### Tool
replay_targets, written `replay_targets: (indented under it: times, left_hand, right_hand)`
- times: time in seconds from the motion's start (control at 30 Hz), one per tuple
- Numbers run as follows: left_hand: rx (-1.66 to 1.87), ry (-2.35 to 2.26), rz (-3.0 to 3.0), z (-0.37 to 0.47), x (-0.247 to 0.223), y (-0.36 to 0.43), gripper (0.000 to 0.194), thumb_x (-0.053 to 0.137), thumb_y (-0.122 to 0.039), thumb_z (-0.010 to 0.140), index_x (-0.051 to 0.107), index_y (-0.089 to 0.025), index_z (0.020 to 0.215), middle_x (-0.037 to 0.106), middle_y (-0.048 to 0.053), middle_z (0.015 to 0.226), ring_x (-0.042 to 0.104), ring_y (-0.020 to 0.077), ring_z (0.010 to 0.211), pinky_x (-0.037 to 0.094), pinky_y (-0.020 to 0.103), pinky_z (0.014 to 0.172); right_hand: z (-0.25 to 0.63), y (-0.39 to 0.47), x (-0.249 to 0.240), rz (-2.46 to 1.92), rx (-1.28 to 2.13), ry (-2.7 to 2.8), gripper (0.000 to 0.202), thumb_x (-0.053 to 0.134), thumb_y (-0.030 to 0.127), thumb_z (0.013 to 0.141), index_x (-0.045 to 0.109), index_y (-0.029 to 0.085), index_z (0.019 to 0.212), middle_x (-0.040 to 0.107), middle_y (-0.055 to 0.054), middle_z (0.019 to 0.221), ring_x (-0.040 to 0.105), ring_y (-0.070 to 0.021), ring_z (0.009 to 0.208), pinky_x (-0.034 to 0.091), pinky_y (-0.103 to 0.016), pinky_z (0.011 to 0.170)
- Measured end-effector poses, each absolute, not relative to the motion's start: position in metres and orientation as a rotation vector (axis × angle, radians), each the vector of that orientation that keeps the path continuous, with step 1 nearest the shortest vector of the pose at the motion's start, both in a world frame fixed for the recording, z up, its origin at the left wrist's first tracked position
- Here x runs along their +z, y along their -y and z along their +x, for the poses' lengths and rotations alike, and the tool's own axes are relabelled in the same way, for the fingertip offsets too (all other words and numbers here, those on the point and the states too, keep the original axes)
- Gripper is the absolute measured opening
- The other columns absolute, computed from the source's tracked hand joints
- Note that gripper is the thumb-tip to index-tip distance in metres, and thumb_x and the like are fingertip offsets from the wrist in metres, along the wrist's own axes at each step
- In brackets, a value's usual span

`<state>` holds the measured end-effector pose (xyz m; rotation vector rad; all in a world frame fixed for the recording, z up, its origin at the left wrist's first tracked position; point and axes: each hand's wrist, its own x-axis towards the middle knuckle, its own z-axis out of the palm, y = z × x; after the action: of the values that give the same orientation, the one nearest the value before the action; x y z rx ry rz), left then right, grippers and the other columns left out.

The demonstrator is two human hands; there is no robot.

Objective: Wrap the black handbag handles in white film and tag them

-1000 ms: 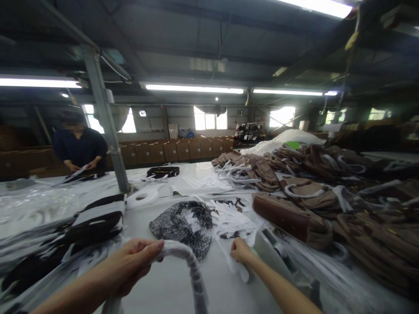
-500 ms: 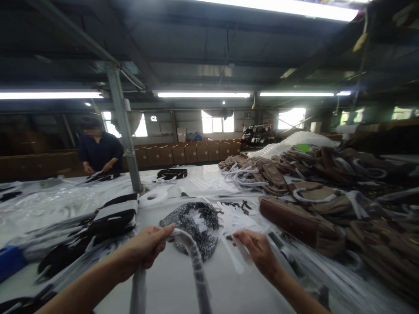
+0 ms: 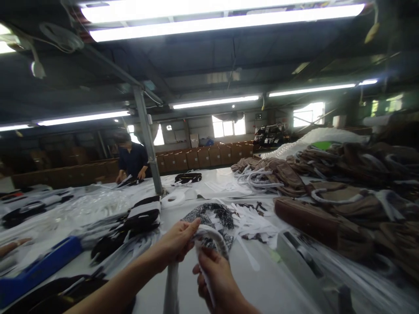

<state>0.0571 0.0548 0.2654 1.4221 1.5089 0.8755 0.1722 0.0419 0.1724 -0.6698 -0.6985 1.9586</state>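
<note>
My left hand (image 3: 179, 240) pinches the top of a bag handle (image 3: 216, 233) wrapped in whitish, see-through film; the handle arches between the hands and hangs down on both sides. Just below its arch, my right hand (image 3: 218, 275) is closed on a thin white strip (image 3: 206, 280) whose upper end reaches the handle beside my left fingers. Behind the hands lies a speckled black-and-white cloth piece (image 3: 196, 213), partly hidden by them. A heap of white strips with small dark brown pieces (image 3: 253, 224) spreads to its right.
Brown bags (image 3: 314, 222) with wrapped handles are heaped on the right, near a grey tape dispenser (image 3: 299, 253). Black wrapped bags (image 3: 142, 218) and a blue holder (image 3: 42, 266) lie left. A post (image 3: 145, 139) rises from the table; a co-worker (image 3: 132, 159) stands beyond.
My right hand has come left from the heap of strips to the handle, bringing the white strip up to my left fingers. The view has turned left and tilted.
</note>
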Motion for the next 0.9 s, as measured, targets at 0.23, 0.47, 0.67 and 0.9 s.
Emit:
replay_targets:
  times: [0.23,0.47,0.67,0.9]
  left_hand:
    - [0.899,-1.545,1.270,0.044,0.266,-0.039,0.045,0.054,-0.060,0.074,0.055,-0.015,0.068,0.043,-0.006,0.038,0.032,0.0056,0.028,0.026,0.016,0.029]
    - [0.925,-1.364,1.229,0.042,0.266,-0.048,0.016,0.063,-0.028,0.064,0.058,-0.014,0.068,0.051,-0.003,0.047,0.044,0.0075,0.033,0.037,0.019,0.034]
    - [0.954,-1.338,1.210,0.045,0.273,-0.046,0.009,0.058,-0.020,0.061,0.053,-0.014,0.058,0.051,-0.002,0.045,0.048,0.0093,0.037,0.036,0.019,0.037]
    - [1.066,-1.346,1.182,0.044,0.269,-0.047,0.029,0.065,-0.041,0.064,0.055,-0.015,0.072,0.055,-0.003,0.051,0.045,0.0088,0.042,0.037,0.022,0.044]
  right_hand:
    - [0.171,-0.051,0.191,-0.505,1.829,0.911,0.058,0.078,0.057,0.055,0.059,0.013,0.086,0.056,0.004,0.051,0.037,-0.0021,0.033,0.019,-0.013,0.033]
    - [0.187,-0.039,0.181,-0.550,1.663,1.029,0.048,0.075,0.052,0.061,0.052,0.016,0.083,0.067,-0.004,0.058,0.060,-0.0160,0.046,0.042,-0.023,0.044]
    - [0.202,-0.026,0.189,-0.384,1.672,1.191,0.034,0.070,0.023,0.062,0.069,0.017,0.096,0.071,-0.008,0.093,0.063,-0.0247,0.098,0.046,-0.033,0.086]
    - [0.201,-0.033,0.194,-0.556,1.100,1.551,0.029,0.057,0.045,0.083,0.074,0.021,0.083,0.062,-0.007,0.071,0.058,-0.0203,0.069,0.049,-0.031,0.065]
